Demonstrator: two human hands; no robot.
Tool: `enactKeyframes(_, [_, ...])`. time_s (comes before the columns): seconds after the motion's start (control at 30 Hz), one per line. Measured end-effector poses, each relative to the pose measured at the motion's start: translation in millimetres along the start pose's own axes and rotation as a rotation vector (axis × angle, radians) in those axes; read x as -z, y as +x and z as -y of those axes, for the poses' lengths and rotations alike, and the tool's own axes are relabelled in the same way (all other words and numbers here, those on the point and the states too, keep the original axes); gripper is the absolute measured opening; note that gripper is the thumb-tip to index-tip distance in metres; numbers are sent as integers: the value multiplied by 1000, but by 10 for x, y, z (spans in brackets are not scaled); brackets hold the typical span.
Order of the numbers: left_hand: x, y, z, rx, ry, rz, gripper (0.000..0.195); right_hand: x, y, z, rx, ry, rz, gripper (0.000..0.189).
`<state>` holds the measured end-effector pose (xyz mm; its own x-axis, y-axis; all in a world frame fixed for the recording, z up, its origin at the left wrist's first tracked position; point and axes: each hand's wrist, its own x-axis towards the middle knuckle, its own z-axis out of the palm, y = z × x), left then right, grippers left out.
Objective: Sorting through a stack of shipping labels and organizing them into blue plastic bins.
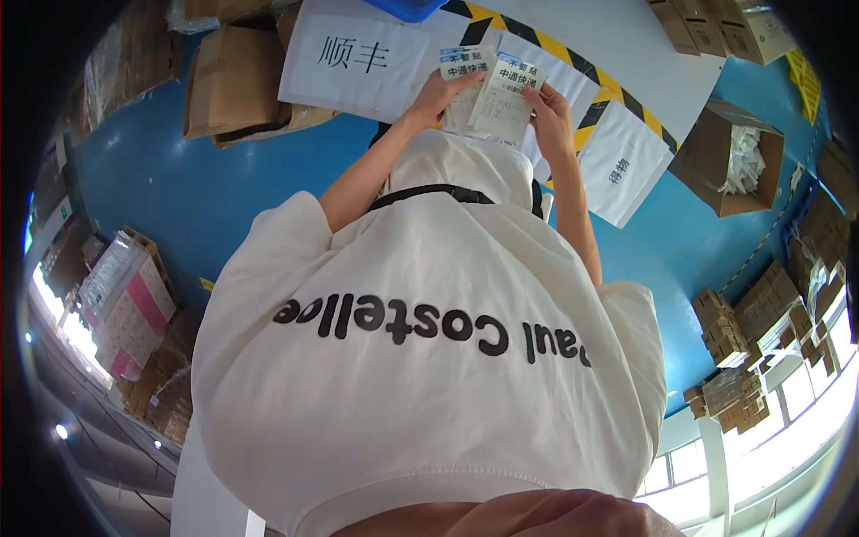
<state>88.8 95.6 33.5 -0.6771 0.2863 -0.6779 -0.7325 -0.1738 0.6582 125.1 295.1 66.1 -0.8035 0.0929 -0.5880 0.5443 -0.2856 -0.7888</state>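
Note:
In front of my waist I hold printed paper shipping slips with both hands. My left hand (436,97) grips a bundle of slips (463,66), its thumb lying across their printed face. Pinched in my right hand (553,119) is another bundle of slips (504,101), which overlaps the left one. Both bundles bear bold writing at the top and smaller print below. They are held above the near edge of a white table (661,67), where black-and-yellow striped tape (570,60) runs along the surface. My fingers behind the papers are partly hidden.
White paper signs with writing hang at the table's edge, a large one (356,84) left and a smaller one (621,164) right. An open carton (691,158) with white plastic material stands right on the blue floor (268,161). Cardboard boxes (238,80) stand left; a blue bin (409,8) is ahead.

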Motion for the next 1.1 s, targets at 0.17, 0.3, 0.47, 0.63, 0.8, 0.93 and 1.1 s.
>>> enactKeyframes(0.17, [14, -122, 33, -7, -22, -34, 31, 457, 150, -71, -31, 477, -76, 28])
enactKeyframes(0.3, [114, -176, 98, 22, -93, -47, 30, 1362, 467, 11, 111, 284, -335, 36])
enactKeyframes(0.47, [64, -242, 107, 45, -92, -42, 31, 2630, 1021, -253, 176, -131, -594, 45])
enactKeyframes(0.63, [-68, -227, 104, 32, -38, -14, 34, 3018, 1338, -827, -48, -921, -863, 70])
enactKeyframes(0.8, [-60, -333, 32, 32, -59, -26, 35, 1999, 1092, -912, -22, -771, -956, 80])
enactKeyframes(0.93, [-186, -282, -25, 68, 31, -6, 34, 2267, 1184, -1062, 199, -960, -922, 79])
enactKeyframes(1.1, [-108, -259, -9, 89, 63, -11, 35, 2145, 1403, -972, 315, -1260, -698, 68])
